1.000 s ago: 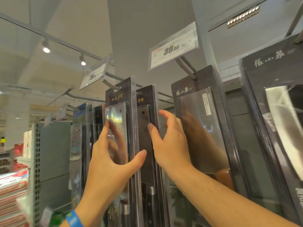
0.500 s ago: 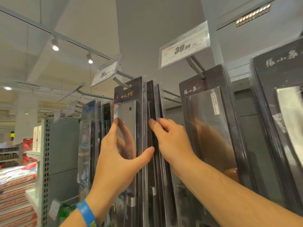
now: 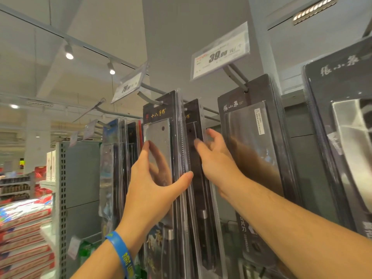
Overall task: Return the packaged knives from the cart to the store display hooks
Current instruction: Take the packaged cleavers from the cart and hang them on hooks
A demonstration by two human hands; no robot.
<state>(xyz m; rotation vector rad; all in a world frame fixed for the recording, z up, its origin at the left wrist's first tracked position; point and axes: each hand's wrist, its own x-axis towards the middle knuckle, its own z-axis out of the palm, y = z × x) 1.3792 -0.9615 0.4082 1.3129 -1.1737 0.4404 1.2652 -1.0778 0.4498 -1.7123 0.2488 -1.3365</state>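
A packaged cleaver in a black card with a clear blister hangs at the tip of a grey display hook. My left hand grips it, thumb across the right edge and fingers behind the blade. Just behind it on the same hook hangs a second packaged knife. My right hand touches that second pack's right edge, its fingers loosely curled; whether it grips the pack is unclear. The cart is out of view.
Another packaged cleaver hangs to the right under a 39.00 price tag, and a further pack at the far right. More packs hang left. A grey shelf end and stacked bags stand lower left.
The front cleaver pack has turned to face me more squarely and sits higher against the hook. My right hand slid from the second pack's face to its right edge.
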